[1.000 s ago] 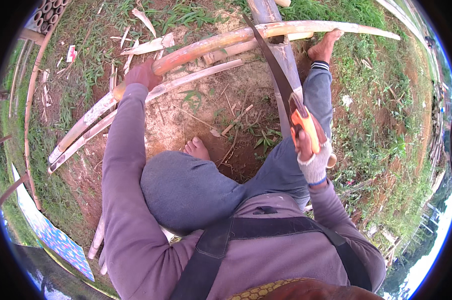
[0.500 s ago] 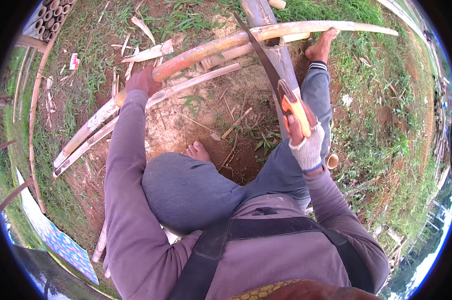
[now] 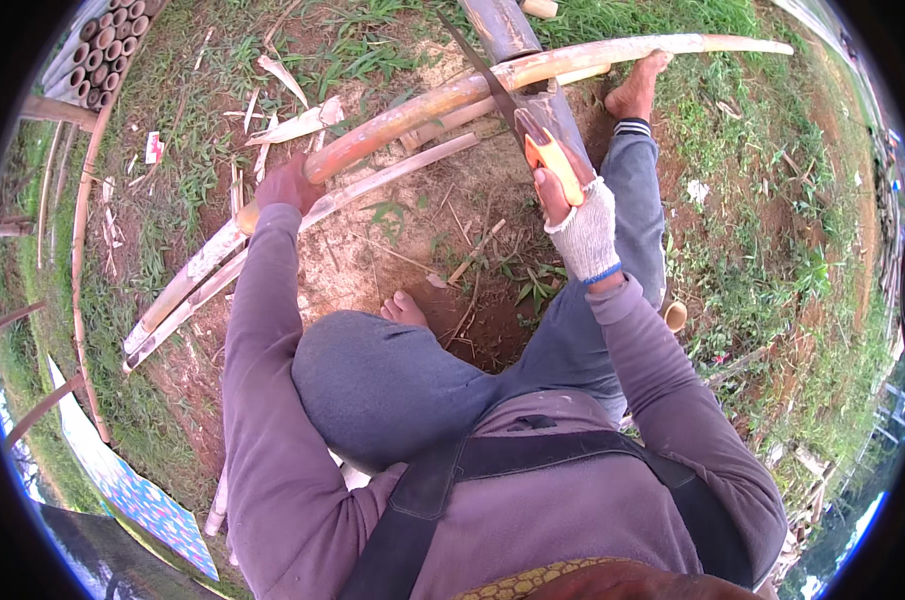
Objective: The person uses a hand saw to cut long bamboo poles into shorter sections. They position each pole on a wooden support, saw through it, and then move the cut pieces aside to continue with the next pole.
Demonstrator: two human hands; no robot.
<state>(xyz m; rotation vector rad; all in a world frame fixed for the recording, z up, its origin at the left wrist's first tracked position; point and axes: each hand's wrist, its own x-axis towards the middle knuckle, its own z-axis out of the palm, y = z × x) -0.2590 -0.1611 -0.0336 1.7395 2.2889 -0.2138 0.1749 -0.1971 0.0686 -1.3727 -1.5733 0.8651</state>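
Note:
A long bamboo pole [image 3: 412, 112] runs from near my left side to the far right, lying across a thick grey bamboo log [image 3: 502, 30]. My left hand [image 3: 288, 186], bare, is wrapped round the pole near its left part. In my right hand [image 3: 577, 215], which wears a white knitted glove, is the orange handle [image 3: 554, 168] of a hand saw. The dark saw blade [image 3: 482, 68] points away and to the left, crossing the pole beside the log. Whether its teeth touch the pole I cannot tell. My bare right foot [image 3: 636, 88] is beside the pole, past the log.
Split bamboo lengths [image 3: 187, 285] lie below the pole at the left. Pale bamboo scraps [image 3: 307, 122] are scattered on the soil. Stacked bamboo tubes [image 3: 104, 45] stand at the far left. A short bamboo piece [image 3: 675, 316] lies by my right leg.
My right hand and the saw have moved away from me and to the left, with the handle now closer to the pole. My left hand keeps its hold on the pole.

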